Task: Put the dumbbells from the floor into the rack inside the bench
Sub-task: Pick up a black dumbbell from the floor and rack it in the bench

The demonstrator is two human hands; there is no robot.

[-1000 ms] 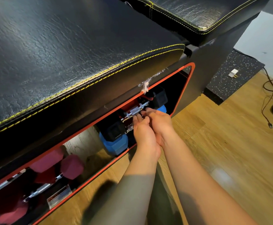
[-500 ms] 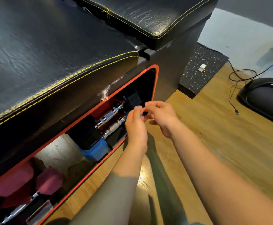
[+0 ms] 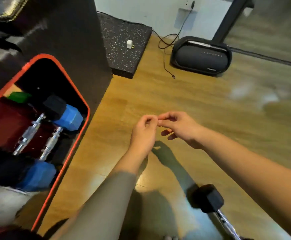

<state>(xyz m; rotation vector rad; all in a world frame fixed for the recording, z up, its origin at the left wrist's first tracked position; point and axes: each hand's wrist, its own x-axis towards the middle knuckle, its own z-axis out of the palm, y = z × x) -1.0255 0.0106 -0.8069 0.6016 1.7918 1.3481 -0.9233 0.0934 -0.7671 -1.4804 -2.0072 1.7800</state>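
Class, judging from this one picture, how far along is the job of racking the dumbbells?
Done: a black dumbbell and a blue dumbbell lie in the rack. In hand: nothing; left hand and right hand hang over the floor. Left: another black dumbbell on the floor.

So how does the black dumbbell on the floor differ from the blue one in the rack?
The floor dumbbell has a black head; the blue dumbbell has blue heads. The floor dumbbell lies on the wooden floor at the bottom of the frame, partly cut off, while the blue dumbbell sits inside the bench opening beside another black one. Both have faceted heads and a metal handle, and neither hand touches either.
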